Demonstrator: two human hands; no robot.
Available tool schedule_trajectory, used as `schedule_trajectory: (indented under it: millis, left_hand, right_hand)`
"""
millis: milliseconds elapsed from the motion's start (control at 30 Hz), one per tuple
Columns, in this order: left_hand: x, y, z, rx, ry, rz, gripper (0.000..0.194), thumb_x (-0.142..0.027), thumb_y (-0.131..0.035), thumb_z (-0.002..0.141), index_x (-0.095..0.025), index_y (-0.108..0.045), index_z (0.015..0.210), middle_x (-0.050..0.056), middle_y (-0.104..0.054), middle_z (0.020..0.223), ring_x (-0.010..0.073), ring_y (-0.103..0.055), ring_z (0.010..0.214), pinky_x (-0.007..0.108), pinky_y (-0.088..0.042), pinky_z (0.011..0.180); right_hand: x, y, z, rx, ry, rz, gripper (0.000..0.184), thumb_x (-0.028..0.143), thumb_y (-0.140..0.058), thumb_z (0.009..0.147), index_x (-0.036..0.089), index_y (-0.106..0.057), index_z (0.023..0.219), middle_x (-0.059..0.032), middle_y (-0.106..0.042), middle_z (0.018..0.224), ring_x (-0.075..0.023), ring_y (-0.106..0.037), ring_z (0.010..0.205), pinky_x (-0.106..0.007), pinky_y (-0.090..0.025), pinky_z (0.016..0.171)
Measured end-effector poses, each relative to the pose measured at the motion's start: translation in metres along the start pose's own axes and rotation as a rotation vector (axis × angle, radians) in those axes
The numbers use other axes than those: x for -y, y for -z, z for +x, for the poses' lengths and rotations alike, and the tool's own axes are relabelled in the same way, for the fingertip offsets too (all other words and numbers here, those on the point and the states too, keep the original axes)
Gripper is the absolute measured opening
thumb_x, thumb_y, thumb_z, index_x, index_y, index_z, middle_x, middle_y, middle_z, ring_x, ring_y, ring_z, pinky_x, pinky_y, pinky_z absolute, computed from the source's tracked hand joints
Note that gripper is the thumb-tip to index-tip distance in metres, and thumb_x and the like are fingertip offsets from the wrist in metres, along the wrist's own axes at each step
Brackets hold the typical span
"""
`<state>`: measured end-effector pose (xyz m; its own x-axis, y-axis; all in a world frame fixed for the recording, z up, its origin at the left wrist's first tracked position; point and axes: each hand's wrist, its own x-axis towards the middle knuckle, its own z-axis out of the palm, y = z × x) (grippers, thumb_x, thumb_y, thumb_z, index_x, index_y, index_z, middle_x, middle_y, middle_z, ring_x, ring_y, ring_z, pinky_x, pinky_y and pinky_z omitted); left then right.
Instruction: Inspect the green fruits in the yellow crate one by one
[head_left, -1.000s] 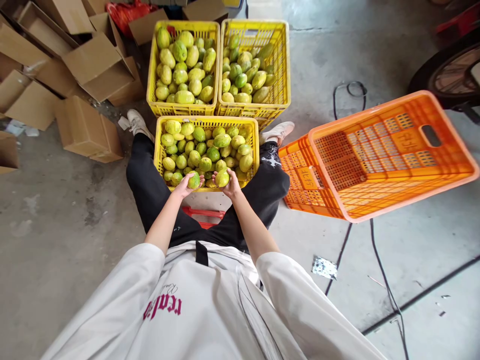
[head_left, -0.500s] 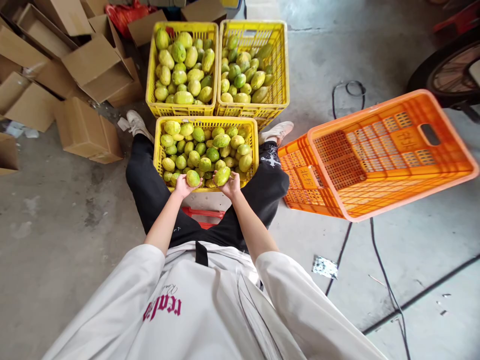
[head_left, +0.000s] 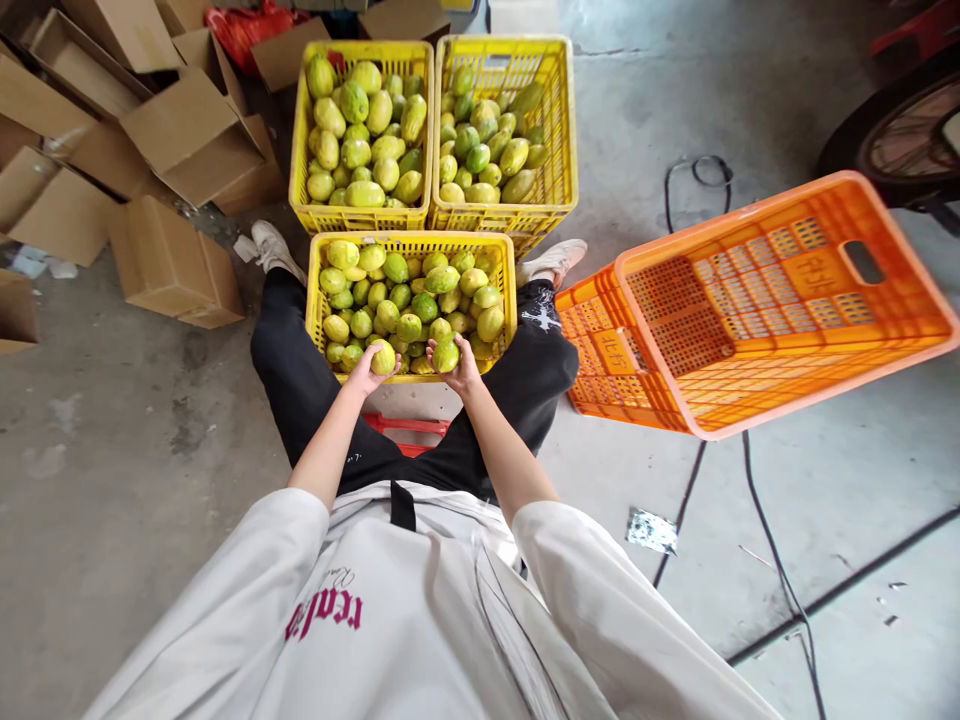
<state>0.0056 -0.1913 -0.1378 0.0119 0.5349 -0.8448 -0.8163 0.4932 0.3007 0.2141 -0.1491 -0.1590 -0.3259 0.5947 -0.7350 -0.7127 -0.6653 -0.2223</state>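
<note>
Low over the near edge of a yellow crate (head_left: pixel 411 240), my left hand (head_left: pixel 363 374) is closed around a yellow-green papaya (head_left: pixel 383 358). Beside it my right hand (head_left: pixel 466 371) grips a second, greener papaya (head_left: pixel 445 355). A small gap separates the two fruits. Many loose papayas (head_left: pixel 409 327) fill the crate beneath them, some partly hidden by my hands. The crate stands between my legs.
Two more yellow crates of papayas, one on the left (head_left: pixel 298 150) and one on the right (head_left: pixel 568 130), stand just beyond. An orange crate (head_left: pixel 817 275) lies tilted at right, near a wheel (head_left: pixel 900 150) and black cables (head_left: pixel 765 510). Cardboard boxes (head_left: pixel 176 265) crowd the left.
Both papayas have been turned in my fingers: the left one now shows a yellower side, and the right one sits more upright. My hands stay at nearly the same place.
</note>
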Motion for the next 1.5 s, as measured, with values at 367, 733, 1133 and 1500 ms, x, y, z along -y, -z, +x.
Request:
schedule_trajectory:
  millis: [367, 733, 1133, 1500]
  left_hand:
    - [-0.003, -0.006, -0.008, 0.041, 0.037, -0.045, 0.042, -0.044, -0.040, 0.103, -0.012, -0.066, 0.105, 0.012, -0.073, 0.079, 0.0233, -0.074, 0.074, 0.037, -0.064, 0.072]
    - [-0.002, -0.010, -0.012, 0.030, 0.015, -0.019, 0.014, -0.021, -0.053, 0.095, -0.016, -0.065, 0.095, 0.009, -0.074, 0.086, 0.0265, -0.076, 0.096, 0.044, -0.060, 0.094]
    - [0.001, -0.004, -0.009, 0.053, -0.003, 0.095, 0.010, -0.020, -0.064, 0.089, -0.016, -0.067, 0.098, 0.005, -0.073, 0.086, 0.0197, -0.075, 0.089, 0.033, -0.061, 0.087]
    - [-0.001, -0.006, -0.008, 0.071, -0.003, 0.072, 0.030, -0.041, -0.049, 0.100, -0.016, -0.065, 0.096, 0.008, -0.071, 0.078, 0.0231, -0.074, 0.085, 0.040, -0.064, 0.085]
  right_hand:
    - [-0.002, 0.000, -0.003, 0.032, 0.030, -0.035, 0.019, 0.040, -0.064, 0.091, 0.022, -0.062, 0.095, -0.0024, -0.069, 0.071, -0.0244, -0.074, 0.075, -0.041, -0.066, 0.069]
    - [-0.002, -0.004, -0.006, 0.035, 0.013, 0.087, 0.029, 0.044, -0.054, 0.088, 0.020, -0.061, 0.103, -0.0072, -0.072, 0.080, -0.0299, -0.075, 0.089, -0.048, -0.064, 0.077]
    - [0.000, -0.008, -0.008, -0.042, 0.069, -0.011, 0.021, 0.042, -0.058, 0.087, 0.022, -0.060, 0.095, -0.0018, -0.068, 0.069, -0.0215, -0.072, 0.068, -0.036, -0.065, 0.065]
    - [0.001, -0.009, -0.009, -0.041, 0.021, -0.008, 0.029, 0.051, -0.062, 0.090, 0.022, -0.058, 0.083, -0.0036, -0.069, 0.068, -0.0229, -0.073, 0.072, -0.037, -0.065, 0.066]
